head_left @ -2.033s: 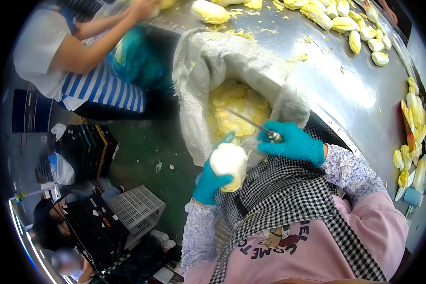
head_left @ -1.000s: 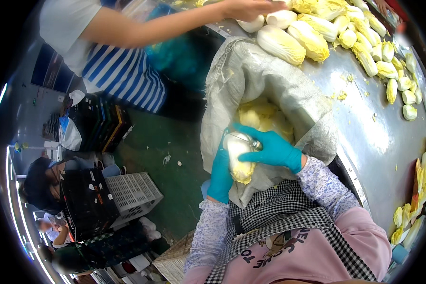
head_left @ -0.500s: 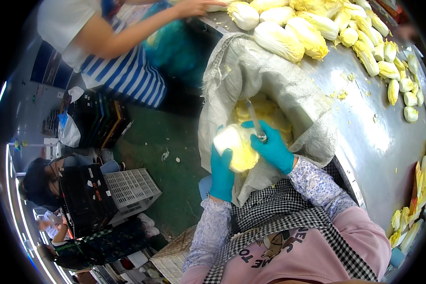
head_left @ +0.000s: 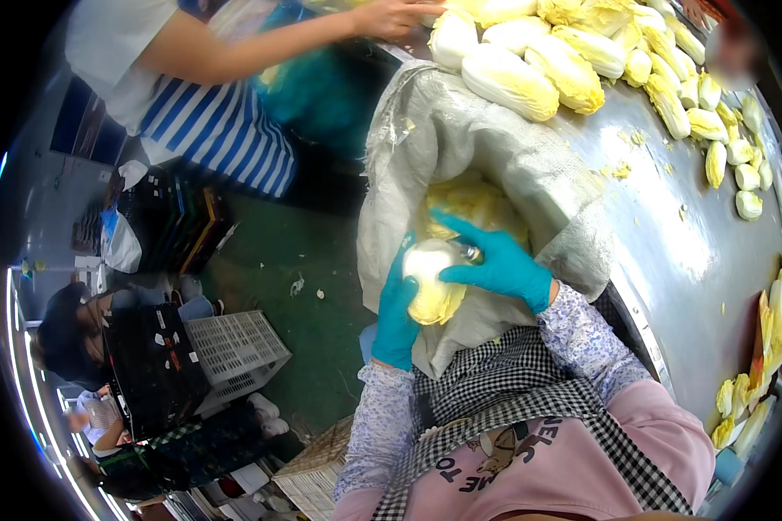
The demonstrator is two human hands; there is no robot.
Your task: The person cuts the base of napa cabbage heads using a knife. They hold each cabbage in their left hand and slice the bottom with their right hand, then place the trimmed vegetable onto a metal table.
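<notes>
My left hand (head_left: 397, 313), in a teal glove, is closed around a napa cabbage (head_left: 437, 300), its white base turned up. My right hand (head_left: 506, 267), gloved alike, grips a knife (head_left: 473, 253) close beside that base. Only the end of the knife's handle shows clearly; its blade is hidden or blurred. Both hands are above the mouth of a white woven sack (head_left: 573, 195), which hangs open at the table's edge. Inside the sack lie pale yellow cabbage leaves (head_left: 465, 195).
To the right stretches a metal table (head_left: 647, 221) with many napa cabbages (head_left: 513, 82) heaped at its far side. A co-worker's arm (head_left: 269, 52) reaches over the table at the far left. Black crates (head_left: 152, 365) and a grey crate (head_left: 235, 347) stand on the left.
The cabbage has turned so that its base faces up and right. My right hand has rotated, and the knife blade, plainly visible before, no longer shows clearly. The co-worker's arm has moved right.
</notes>
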